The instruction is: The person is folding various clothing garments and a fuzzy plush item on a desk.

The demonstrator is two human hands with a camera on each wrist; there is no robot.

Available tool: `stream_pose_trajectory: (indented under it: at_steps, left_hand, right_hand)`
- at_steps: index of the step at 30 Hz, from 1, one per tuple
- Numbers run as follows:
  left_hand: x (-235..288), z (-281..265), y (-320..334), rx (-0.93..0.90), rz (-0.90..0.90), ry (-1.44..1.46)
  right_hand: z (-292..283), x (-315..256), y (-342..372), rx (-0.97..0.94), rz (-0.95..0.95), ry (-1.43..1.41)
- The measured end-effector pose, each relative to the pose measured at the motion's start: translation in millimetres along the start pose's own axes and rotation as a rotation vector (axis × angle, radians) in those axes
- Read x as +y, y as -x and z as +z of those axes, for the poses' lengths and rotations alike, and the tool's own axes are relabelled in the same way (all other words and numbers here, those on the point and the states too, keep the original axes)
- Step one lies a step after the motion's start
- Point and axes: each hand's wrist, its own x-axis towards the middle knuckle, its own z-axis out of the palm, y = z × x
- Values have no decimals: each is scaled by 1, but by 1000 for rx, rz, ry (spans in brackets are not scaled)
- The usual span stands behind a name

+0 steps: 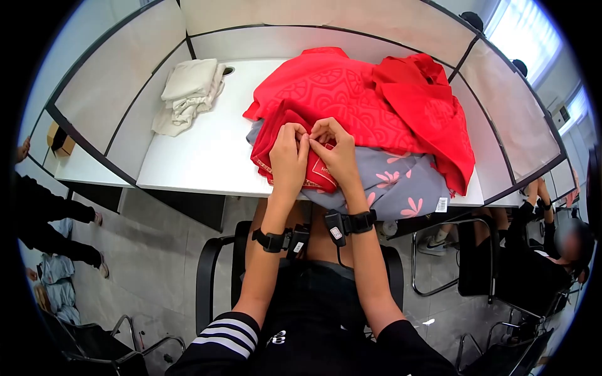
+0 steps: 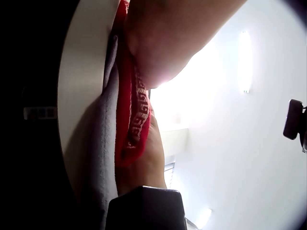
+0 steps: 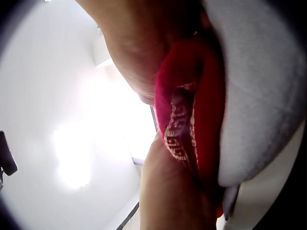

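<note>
A folded dark red towel [image 1: 321,179] with a gold key-pattern border lies on a grey cloth with pink flowers [image 1: 401,183]. Above its middle, my left hand [image 1: 290,160] and right hand [image 1: 337,153] meet, thumbs and bent forefingers pinching at the towel; cannot tell whether a fold or something small is between the fingertips. The left wrist view catches the towel's patterned edge [image 2: 139,112] under the hand. From the right wrist, the same border [image 3: 177,127] shows beside the grey cloth [image 3: 261,96]. Both wrist views leave the fingertips hidden.
Bright red patterned cloth [image 1: 338,88] is heaped behind the towel, spreading right. Folded cream cloth [image 1: 188,88] sits at the back left of the white table [image 1: 200,156]. Partition panels [image 1: 119,69] enclose the table. A person [image 1: 545,269] sits at the right; another stands left.
</note>
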Motion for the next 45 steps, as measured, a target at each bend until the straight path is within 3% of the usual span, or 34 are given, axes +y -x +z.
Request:
stream_pose_trajectory:
  at_steps: [17,45]
  left_hand:
    - [1,-3,4,14,60,83]
    - [-1,0,4,10,5,68]
  right_hand:
    - [2,-2,1,118,73,-46]
    - [1,0,2,68,60,-13]
